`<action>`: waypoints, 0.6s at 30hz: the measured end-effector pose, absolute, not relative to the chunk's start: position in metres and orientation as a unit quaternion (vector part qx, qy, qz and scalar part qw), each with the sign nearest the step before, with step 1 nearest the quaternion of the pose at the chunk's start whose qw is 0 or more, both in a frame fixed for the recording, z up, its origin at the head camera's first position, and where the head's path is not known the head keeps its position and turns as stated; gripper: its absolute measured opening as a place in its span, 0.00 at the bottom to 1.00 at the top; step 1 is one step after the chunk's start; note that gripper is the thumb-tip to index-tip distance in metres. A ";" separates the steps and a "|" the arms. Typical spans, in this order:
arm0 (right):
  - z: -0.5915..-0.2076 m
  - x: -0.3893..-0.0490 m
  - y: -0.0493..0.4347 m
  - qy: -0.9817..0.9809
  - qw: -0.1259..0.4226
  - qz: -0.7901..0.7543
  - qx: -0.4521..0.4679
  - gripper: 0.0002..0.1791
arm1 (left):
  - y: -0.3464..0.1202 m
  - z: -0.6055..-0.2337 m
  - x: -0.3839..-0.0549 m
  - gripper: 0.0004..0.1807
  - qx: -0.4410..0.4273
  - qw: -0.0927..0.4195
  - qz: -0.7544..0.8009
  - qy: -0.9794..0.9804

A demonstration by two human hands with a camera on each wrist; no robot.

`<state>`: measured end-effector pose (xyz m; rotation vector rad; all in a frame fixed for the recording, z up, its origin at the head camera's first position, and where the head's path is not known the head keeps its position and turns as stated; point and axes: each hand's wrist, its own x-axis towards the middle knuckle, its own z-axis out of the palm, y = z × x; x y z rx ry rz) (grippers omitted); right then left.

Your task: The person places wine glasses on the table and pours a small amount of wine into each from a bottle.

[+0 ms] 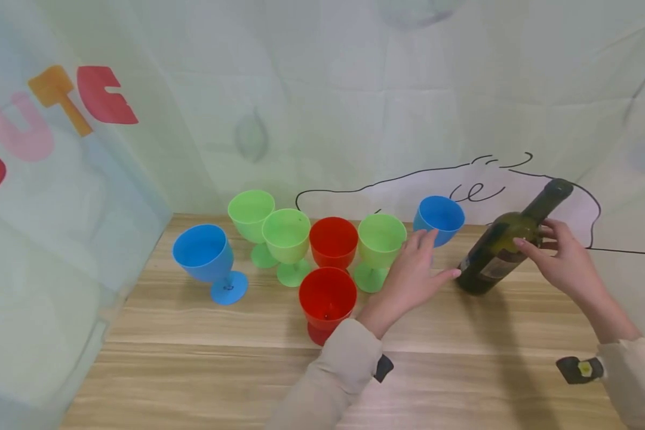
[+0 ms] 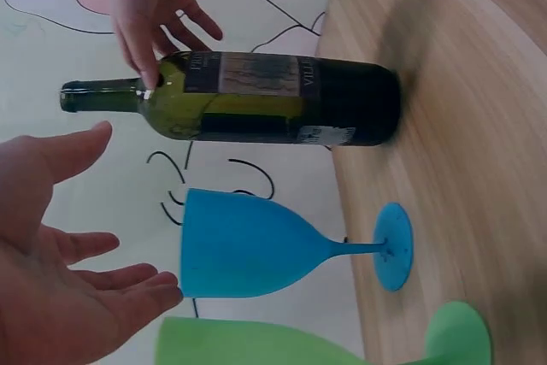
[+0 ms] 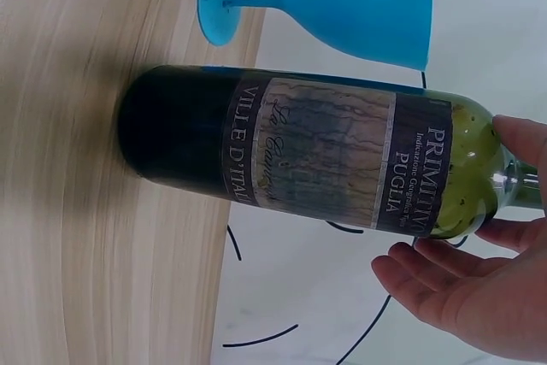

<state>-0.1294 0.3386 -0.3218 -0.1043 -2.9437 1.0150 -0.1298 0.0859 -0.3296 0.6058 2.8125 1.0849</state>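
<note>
A dark green wine bottle (image 1: 497, 254) with a printed label stands upright on the wooden table, toward the right. My right hand (image 1: 561, 257) is at its shoulder, thumb on one side and loosely spread fingers on the other, as the right wrist view shows. My left hand (image 1: 416, 269) reaches out with relaxed, parted fingers and holds nothing. Its fingertips are right at the rim of a blue goblet (image 2: 248, 245), left of the bottle. In the head view the hand hides that goblet's stem.
Left of my left hand stand red goblets (image 1: 328, 298), several green goblets (image 1: 286, 236) and another blue goblet (image 1: 203, 254). A printed cloth (image 1: 328, 119) hangs behind the table (image 1: 193, 370), and another side of it runs along the left.
</note>
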 end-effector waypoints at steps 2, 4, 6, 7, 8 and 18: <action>-0.322 -0.129 0.339 -0.944 0.009 0.328 -0.034 0.44 | 0.090 -0.332 -0.133 0.40 0.196 0.044 0.353 0.914; -0.322 -0.130 0.339 -0.943 0.008 0.331 -0.032 0.44 | 0.094 -0.334 -0.137 0.41 0.190 0.053 0.358 0.913; -0.322 -0.130 0.339 -0.942 0.009 0.333 -0.029 0.44 | 0.096 -0.336 -0.141 0.42 0.184 0.059 0.371 0.908; -0.322 -0.130 0.339 -0.942 0.010 0.334 -0.029 0.44 | 0.098 -0.336 -0.143 0.43 0.180 0.061 0.376 0.907; -0.322 -0.131 0.339 -0.942 0.012 0.333 -0.029 0.43 | 0.100 -0.337 -0.146 0.43 0.175 0.061 0.382 0.905; -0.324 -0.130 0.340 -0.943 0.012 0.331 -0.026 0.43 | 0.109 -0.347 -0.161 0.44 0.144 0.074 0.411 0.897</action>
